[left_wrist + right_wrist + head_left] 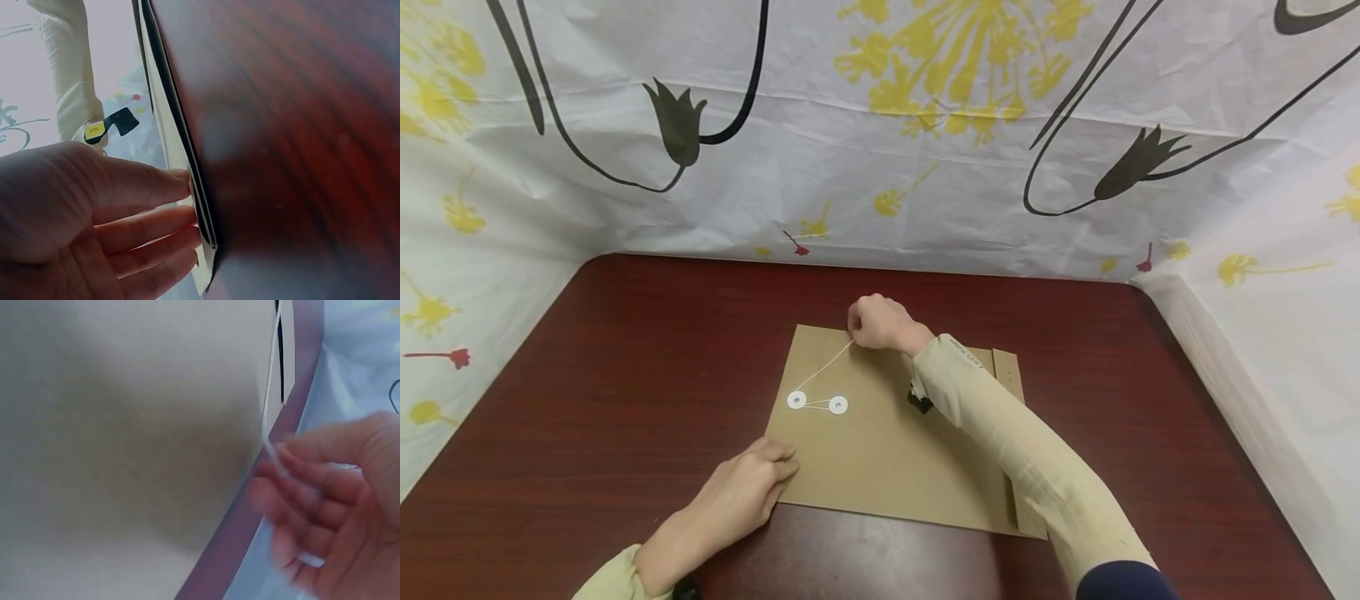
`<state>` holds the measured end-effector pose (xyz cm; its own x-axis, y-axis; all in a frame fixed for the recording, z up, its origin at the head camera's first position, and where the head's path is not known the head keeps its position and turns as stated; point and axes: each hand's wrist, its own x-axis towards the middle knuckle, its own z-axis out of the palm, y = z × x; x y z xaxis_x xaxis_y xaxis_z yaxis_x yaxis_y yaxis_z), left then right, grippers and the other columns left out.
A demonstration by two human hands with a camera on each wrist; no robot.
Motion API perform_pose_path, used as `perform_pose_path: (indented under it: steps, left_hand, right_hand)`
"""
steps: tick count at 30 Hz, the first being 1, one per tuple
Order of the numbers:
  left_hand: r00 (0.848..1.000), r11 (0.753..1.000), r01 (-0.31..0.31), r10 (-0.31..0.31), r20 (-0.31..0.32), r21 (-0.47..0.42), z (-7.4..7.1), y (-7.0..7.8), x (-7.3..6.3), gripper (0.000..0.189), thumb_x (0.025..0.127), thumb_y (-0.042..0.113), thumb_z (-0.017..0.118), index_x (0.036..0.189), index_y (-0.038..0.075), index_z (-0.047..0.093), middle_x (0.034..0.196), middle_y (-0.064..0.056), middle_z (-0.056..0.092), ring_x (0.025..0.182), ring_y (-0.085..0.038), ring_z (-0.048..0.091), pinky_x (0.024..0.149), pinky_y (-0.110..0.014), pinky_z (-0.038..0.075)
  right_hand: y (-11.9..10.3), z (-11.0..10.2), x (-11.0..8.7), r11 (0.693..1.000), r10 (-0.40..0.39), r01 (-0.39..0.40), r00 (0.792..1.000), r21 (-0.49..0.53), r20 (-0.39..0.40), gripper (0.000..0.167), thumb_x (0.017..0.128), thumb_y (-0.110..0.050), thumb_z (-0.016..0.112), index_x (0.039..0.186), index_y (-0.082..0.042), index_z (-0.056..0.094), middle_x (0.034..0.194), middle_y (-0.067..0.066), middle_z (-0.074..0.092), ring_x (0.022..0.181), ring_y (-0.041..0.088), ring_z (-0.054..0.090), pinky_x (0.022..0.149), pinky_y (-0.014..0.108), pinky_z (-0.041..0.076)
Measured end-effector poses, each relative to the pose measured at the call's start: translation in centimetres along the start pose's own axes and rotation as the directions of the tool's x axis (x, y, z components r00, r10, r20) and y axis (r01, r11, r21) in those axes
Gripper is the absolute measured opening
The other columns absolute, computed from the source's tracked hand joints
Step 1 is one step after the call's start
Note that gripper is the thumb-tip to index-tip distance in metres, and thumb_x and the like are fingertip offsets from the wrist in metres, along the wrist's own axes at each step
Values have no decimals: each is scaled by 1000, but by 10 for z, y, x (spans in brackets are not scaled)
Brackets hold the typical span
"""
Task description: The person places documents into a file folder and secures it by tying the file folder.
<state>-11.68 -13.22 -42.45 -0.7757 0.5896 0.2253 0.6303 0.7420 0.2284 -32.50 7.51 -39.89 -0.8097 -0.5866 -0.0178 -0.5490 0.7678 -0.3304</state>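
Observation:
A brown paper string-tie envelope (pixel 887 467) lies on the table in the head view. Near its left side are two white button discs, the left disc (pixel 797 400) and the right disc (pixel 838 405), with strands of string running between them. From the left disc a thin white string (pixel 824 367) stretches taut up to my right hand (pixel 883 323), which pinches it between thumb and fingers over the envelope's far edge. My left hand (pixel 737 492) rests on the envelope's near left corner; its extended fingers (pixel 156 228) touch the edge in the left wrist view.
Dark red wooden table (pixel 647 375) surrounds the envelope. A white patterned cloth (pixel 820 167) hangs behind the table and along both sides. On the envelope's right side runs a folded flap (pixel 1009 375), partly covered by the right sleeve (pixel 1000 425).

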Motion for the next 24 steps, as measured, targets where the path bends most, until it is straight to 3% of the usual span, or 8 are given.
perform_pose_path:
  steps: [3, 5, 7, 11, 14, 19, 21, 24]
  left_hand:
    - [1000, 1000, -2, 2, -3, -23, -1, -2, 3, 16, 73, -3, 71, 87, 6, 73, 97, -6, 67, 92, -21, 60, 65, -32, 54]
    - [1000, 999, 4, -4, 5, -43, -2, -4, 8, 13, 73, -3, 70, 77, 8, 69, 84, -1, 65, 81, -17, 59, 61, -29, 52]
    - [1000, 997, 22, -20, 24, -69, -5, -6, 15, 12, 73, -2, 70, 73, 10, 68, 76, 3, 62, 75, -15, 57, 59, -29, 50]
    - [994, 989, 95, -87, 71, -113, -11, -11, 38, 9, 73, 0, 70, 74, 9, 70, 70, 1, 64, 63, -11, 57, 56, -29, 49]
    - [983, 980, 179, -174, 66, -86, -11, -14, 64, 10, 74, -1, 67, 68, 7, 66, 63, -2, 61, 55, -12, 53, 50, -30, 46]
    - [936, 937, 349, -350, 29, 25, -3, -18, 106, 20, 76, -4, 60, 59, 5, 54, 61, -10, 54, 53, -21, 53, 44, -36, 45]
    - [921, 920, 387, -390, 28, 61, 1, -22, 117, 18, 76, -5, 58, 61, 3, 55, 66, -13, 56, 55, -25, 56, 45, -38, 47]
    - [910, 907, 411, -415, 22, 93, 7, -28, 125, 13, 75, -7, 57, 64, 0, 57, 72, -17, 59, 59, -30, 60, 46, -41, 49]
  right_hand:
    - [-2, 3, 4, 984, -179, 180, 982, 2, -55, 29, 85, 2, 51, 99, -12, 73, 92, 2, 67, 86, 17, 61, 69, 29, 48]
    - [-2, 6, 5, 961, -277, 277, 960, -12, -44, 37, 87, 6, 47, 107, -13, 72, 98, 2, 65, 95, 19, 59, 73, 29, 47]
    - [-2, 9, 6, 947, -319, 319, 948, -20, 6, 43, 86, 10, 46, 110, -15, 71, 101, 3, 62, 99, 20, 55, 74, 29, 46]
    - [0, 12, 6, 951, -302, 306, 950, -38, 85, 51, 82, 14, 45, 112, -18, 71, 105, 3, 58, 103, 20, 52, 72, 30, 45]
    - [3, 12, 6, 955, -290, 295, 951, -35, 104, 51, 82, 14, 45, 112, -19, 70, 106, 3, 58, 104, 19, 52, 71, 30, 44]
    - [4, 12, 8, 955, -293, 296, 948, -2, 124, 52, 82, 15, 43, 112, -18, 70, 106, 3, 58, 103, 19, 53, 73, 28, 44]
    - [3, 12, 10, 954, -298, 299, 945, 11, 134, 52, 83, 15, 42, 112, -17, 70, 106, 3, 58, 103, 19, 53, 77, 27, 44]
    - [3, 12, 12, 949, -313, 313, 939, 23, 143, 51, 84, 16, 41, 112, -15, 70, 106, 4, 58, 101, 20, 54, 80, 26, 44]
